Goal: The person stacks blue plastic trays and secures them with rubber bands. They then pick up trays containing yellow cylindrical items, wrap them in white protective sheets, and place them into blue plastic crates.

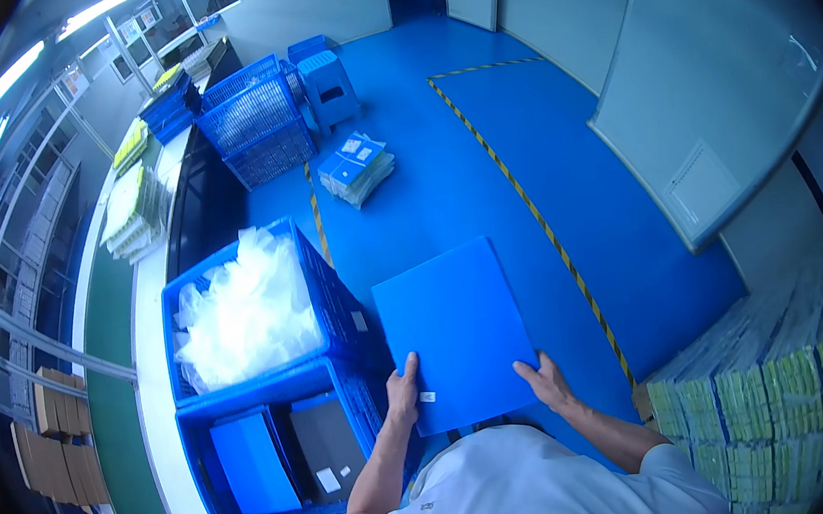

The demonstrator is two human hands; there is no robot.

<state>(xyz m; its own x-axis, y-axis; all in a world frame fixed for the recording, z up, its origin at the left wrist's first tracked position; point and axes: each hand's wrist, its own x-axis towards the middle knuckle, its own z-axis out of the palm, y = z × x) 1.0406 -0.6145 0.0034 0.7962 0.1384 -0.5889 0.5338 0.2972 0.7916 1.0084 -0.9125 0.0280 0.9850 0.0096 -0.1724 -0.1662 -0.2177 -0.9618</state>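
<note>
A flat, nearly square blue board [458,327] with a small white label near its lower left corner is held out in front of me. My left hand [402,387] grips its left edge, thumb lying on top. On the opposite edge, my right hand [546,385] holds it the same way, with the fingers mostly hidden underneath. To the left stands an open blue crate [203,505]. In it are a blue panel [253,465] and a dark grey panel [328,443] with white labels.
Beyond that crate, another blue crate [338,314] overflows with clear plastic bags [244,313]. A wrapped stack with a blue top [356,163] rests on the floor near a blue stool [328,87]. Wrapped yellow-green stacks [763,411] rise at right. A long workbench [156,381] runs along the left.
</note>
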